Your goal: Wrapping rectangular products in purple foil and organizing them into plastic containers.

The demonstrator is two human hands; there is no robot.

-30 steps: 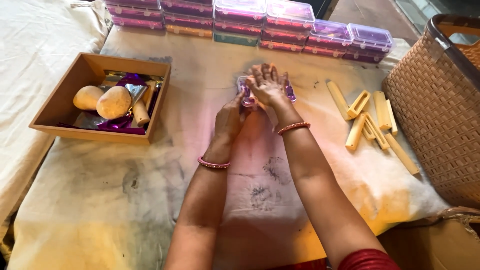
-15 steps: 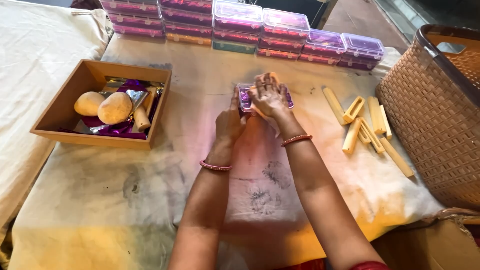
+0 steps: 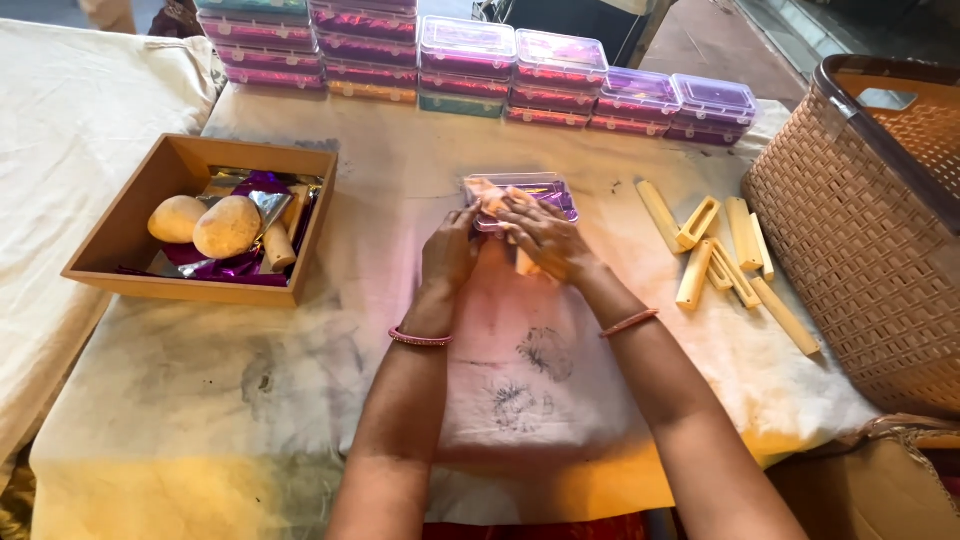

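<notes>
A small clear plastic box with purple contents lies on the cloth-covered table in the middle. My left hand rests against its near left corner. My right hand lies flat over its near side, fingers pressing on the lid. A pale wooden piece shows under my right hand. Both wrists wear thin bangles.
An open wooden tray at left holds two round pale lumps, purple foil and a short stick. Stacked clear boxes line the far edge. Several pale wooden sticks and frames lie at right, beside a woven brown basket.
My right hand has dropped from raised with spread fingers to lying flat over the box. The left hand stays at the box's left side.
</notes>
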